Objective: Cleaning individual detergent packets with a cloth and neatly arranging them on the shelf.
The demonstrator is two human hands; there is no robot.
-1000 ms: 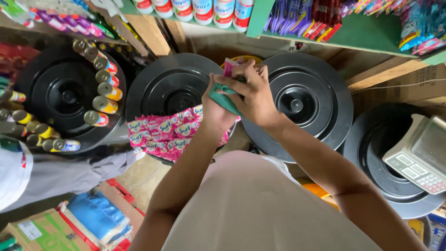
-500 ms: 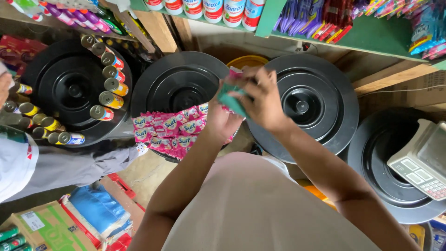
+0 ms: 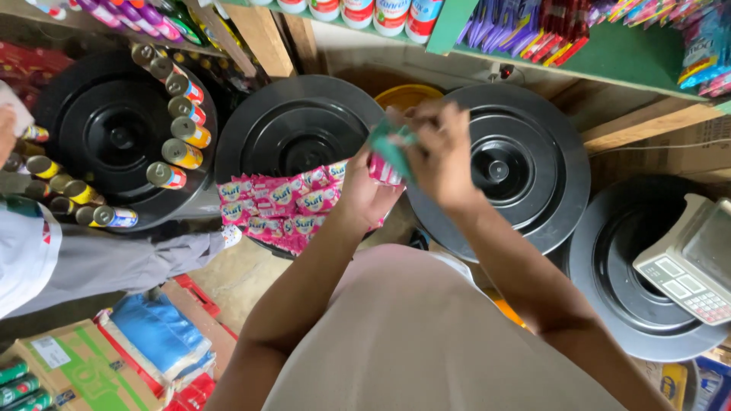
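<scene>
My left hand (image 3: 365, 192) and my right hand (image 3: 440, 152) meet in front of me over two black round lids. Between them I hold small sachets: a green one (image 3: 390, 146) pinched by the right fingers and a pink one (image 3: 383, 170) against the left palm. A strip of pink sachets (image 3: 283, 208) lies draped over the near edge of the middle black lid (image 3: 282, 125), just left of my left hand.
Black bin lids (image 3: 533, 175) stand in a row; the left one (image 3: 106, 129) carries several small cans (image 3: 183, 137). A weighing scale (image 3: 689, 266) rests on the right lid. Shelves of packets (image 3: 533, 30) run above. Another person's sleeve (image 3: 30, 259) and cartons (image 3: 76, 365) are at left.
The view has shifted slightly. My hands stay together over the lids, and the green sachet has come up further between my right fingers.
</scene>
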